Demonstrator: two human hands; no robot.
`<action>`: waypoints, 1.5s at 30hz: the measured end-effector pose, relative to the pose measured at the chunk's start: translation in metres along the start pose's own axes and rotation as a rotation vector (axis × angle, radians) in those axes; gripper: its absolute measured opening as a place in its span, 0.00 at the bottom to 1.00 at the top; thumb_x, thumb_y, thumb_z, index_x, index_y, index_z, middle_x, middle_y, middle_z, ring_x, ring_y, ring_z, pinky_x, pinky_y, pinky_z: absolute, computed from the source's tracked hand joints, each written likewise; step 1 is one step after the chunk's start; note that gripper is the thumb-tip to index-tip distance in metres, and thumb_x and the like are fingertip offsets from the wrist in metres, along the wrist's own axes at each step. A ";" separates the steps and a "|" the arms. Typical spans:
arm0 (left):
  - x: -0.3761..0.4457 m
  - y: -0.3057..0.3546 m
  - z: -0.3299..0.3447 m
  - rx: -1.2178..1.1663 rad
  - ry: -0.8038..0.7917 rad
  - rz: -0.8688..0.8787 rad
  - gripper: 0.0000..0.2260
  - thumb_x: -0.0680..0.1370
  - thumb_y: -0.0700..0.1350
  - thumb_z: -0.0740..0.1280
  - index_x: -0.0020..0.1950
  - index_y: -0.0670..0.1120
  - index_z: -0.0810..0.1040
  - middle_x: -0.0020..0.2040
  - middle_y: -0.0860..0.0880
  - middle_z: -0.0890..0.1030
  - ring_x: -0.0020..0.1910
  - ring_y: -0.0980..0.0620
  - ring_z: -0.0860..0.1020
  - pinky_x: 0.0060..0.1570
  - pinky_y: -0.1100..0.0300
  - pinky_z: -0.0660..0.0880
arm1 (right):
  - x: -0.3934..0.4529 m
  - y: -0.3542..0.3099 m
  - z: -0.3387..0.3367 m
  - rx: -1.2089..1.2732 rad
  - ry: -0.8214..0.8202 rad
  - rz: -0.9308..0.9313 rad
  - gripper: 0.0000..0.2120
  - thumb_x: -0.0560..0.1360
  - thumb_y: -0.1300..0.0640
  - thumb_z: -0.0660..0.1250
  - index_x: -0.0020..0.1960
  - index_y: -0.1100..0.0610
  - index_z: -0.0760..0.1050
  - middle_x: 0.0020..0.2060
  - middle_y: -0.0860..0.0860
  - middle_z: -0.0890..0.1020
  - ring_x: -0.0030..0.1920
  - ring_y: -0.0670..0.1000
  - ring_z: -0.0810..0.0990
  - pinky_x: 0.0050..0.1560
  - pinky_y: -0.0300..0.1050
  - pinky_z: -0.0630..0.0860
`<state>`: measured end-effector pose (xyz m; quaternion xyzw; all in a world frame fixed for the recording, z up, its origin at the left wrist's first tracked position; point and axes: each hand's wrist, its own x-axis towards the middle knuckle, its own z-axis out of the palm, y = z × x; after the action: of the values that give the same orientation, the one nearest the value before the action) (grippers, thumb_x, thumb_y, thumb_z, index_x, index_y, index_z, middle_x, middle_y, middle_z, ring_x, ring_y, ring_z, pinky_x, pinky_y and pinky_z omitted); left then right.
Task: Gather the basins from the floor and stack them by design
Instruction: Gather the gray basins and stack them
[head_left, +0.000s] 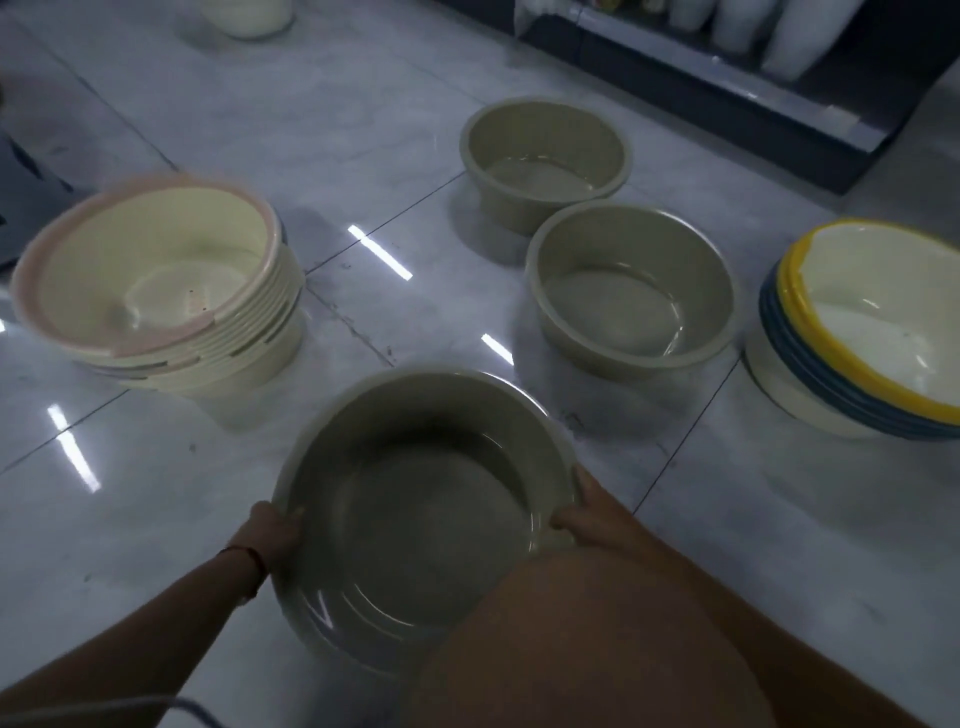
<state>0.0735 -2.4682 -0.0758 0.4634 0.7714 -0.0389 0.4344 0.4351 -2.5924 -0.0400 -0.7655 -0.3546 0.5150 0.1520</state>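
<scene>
Floor (426, 73), pale glossy marble tile, carried everything; the held grey-green basin (421, 519) is the landmark here, nearest the person & low centre.

Cream stack (156, 291), biggest pile, sat up & left of the held basin: several cream basins nested, pink-rimmed one on top, tilted. White stack (862, 338) sat up & right of it, yellow rim on top w/ blue rims under. Two loose basins of the same grey-green design stood beyond it: near loose basin (634, 291) just up-right, far loose basin (545, 156) farther behind, the two touching or almost. Dark shelf unit (727, 88) ran well beyond, top right, w/ white goods on it.

Left hand (275, 530) gripped the held basin's left rim, fingers curled at the edge. Right hand (582, 514) gripped the right rim, thumb over the lip. Whether the basin rested on the floor or was just off it, can't tell.

Handling, judged: looked like thin moulded plastic, so light, fairly stiff w/ some flex, smooth & a bit slippery, not fragile. Rolled rim at opposite sides is the best hold. Should nest easily into the near loose basin.

No brand, label or writing readable anywhere; pic dim & blurred.
</scene>
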 end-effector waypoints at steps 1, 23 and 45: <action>0.002 0.010 0.008 0.000 0.000 0.007 0.25 0.82 0.52 0.60 0.71 0.35 0.62 0.62 0.35 0.75 0.53 0.37 0.76 0.54 0.43 0.76 | -0.001 -0.003 -0.007 -0.002 0.015 -0.008 0.49 0.59 0.50 0.70 0.78 0.47 0.54 0.71 0.52 0.65 0.63 0.53 0.73 0.56 0.47 0.75; -0.044 0.230 -0.029 0.506 -0.028 0.631 0.39 0.74 0.66 0.63 0.78 0.51 0.51 0.75 0.37 0.63 0.68 0.35 0.69 0.64 0.40 0.72 | -0.017 -0.064 -0.152 -0.819 0.334 -0.141 0.41 0.76 0.40 0.63 0.80 0.52 0.46 0.79 0.56 0.50 0.77 0.60 0.54 0.75 0.56 0.56; -0.121 0.253 -0.061 0.792 0.011 0.894 0.33 0.78 0.62 0.60 0.79 0.56 0.51 0.80 0.44 0.49 0.76 0.41 0.58 0.73 0.46 0.60 | -0.036 -0.097 -0.145 -0.667 0.420 -0.072 0.34 0.72 0.35 0.60 0.74 0.49 0.60 0.71 0.52 0.69 0.68 0.54 0.69 0.67 0.52 0.68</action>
<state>0.2474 -2.3786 0.1343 0.8700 0.4306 -0.1347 0.1988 0.5200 -2.5306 0.1038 -0.8485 -0.4903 0.1982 -0.0178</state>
